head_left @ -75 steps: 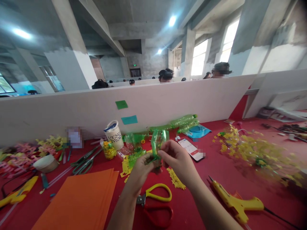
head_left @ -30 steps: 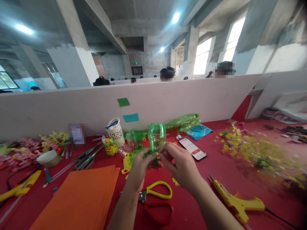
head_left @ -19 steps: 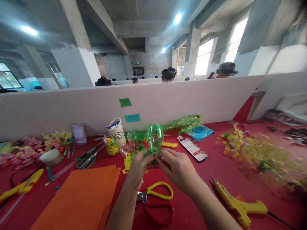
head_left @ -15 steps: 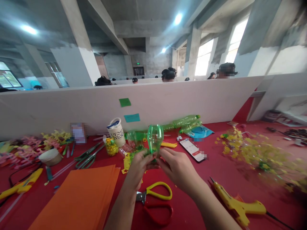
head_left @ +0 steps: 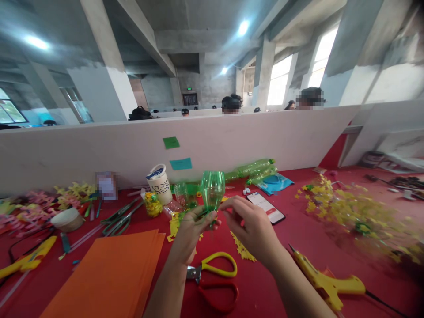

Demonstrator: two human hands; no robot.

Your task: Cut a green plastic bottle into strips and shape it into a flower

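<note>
My left hand (head_left: pixel 189 230) pinches the lower end of a cut green plastic bottle piece (head_left: pixel 212 189) and holds it upright above the red table (head_left: pixel 298 229). My right hand (head_left: pixel 253 229) is just to its right, with thumb and forefinger pinched close by the piece's base. Whether those fingers grip the piece or a thin strip of it is too small to tell. Below my hands lie yellow-and-red scissors (head_left: pixel 215 274) and yellow paper cut-outs (head_left: pixel 243 249).
An orange paper stack (head_left: pixel 109 276) lies front left. A yellow glue gun (head_left: pixel 326 280) lies at right, another (head_left: pixel 24 260) at far left. A phone (head_left: pixel 266 206), green bottles (head_left: pixel 255 168), a paper cup (head_left: pixel 160 184), yellow flower sprigs (head_left: pixel 351 210) and a white partition (head_left: pixel 232 141) stand behind.
The green bottle piece has stayed upright in my left hand. My right hand has drawn slightly away to the right, its fingers now pinched beside the base.
</note>
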